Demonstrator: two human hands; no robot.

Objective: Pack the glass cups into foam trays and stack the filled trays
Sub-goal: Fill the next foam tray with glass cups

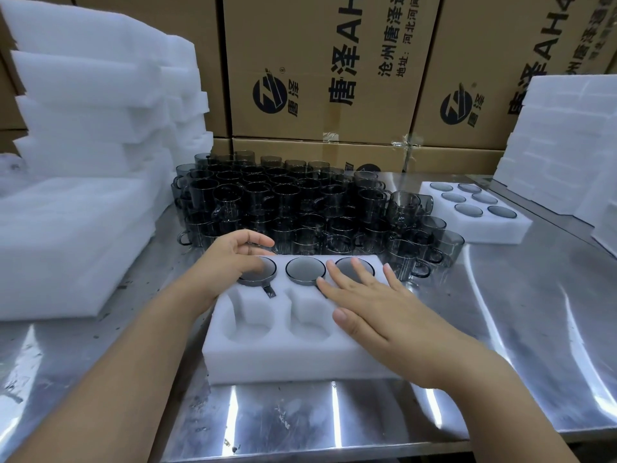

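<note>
A white foam tray (283,359) lies in front of me on the steel table. Its far row holds three smoky glass cups upside down; the middle one (305,269) shows fully. Two near pockets are empty; the third is hidden under my right hand. My left hand (233,259) rests over the left cup (263,274), fingers loosely curved above its base. My right hand (364,305) lies flat with straight fingers across the right cup (347,267) and the tray's right side. A crowd of loose grey glass cups (300,202) stands behind the tray.
A filled foam tray (474,233) with several cups sits at the right rear. Stacks of foam trays rise at the left (83,195) and far right (567,145). Cardboard boxes (334,78) wall the back. The table edge (334,452) runs close to me.
</note>
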